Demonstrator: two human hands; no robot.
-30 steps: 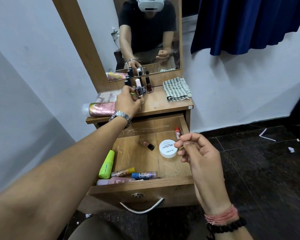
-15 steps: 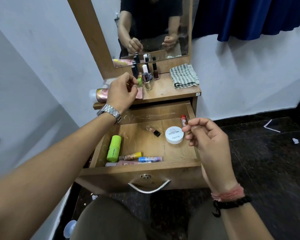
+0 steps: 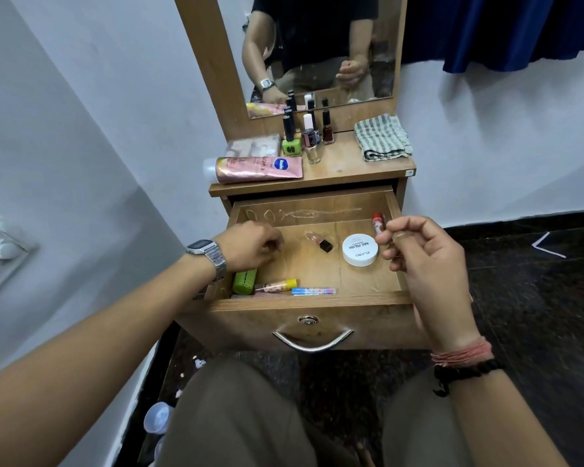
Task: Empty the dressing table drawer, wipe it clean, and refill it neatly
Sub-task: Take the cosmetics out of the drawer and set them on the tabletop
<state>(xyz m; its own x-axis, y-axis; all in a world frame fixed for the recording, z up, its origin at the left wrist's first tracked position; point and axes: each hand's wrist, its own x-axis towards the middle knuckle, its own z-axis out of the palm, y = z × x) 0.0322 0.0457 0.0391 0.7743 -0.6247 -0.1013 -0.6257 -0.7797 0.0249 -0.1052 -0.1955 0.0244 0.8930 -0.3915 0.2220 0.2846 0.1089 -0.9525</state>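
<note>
Over the open drawer (image 3: pixel 314 301) both hands hover (fingers loosely curled, holding nothing)

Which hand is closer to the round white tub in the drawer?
Right. The right hand hovers just beside the white tub, at the drawer's right edge. The left hand is over the drawer's left side, past the small lying bottle.

1 head-worn wide-angle view, looking forward and down, close over open drawer (image 3: pixel 314 303)

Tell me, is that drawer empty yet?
No. The open drawer still holds a white jar, a green tube, a small lying bottle and some thin tubes along its front.
</note>
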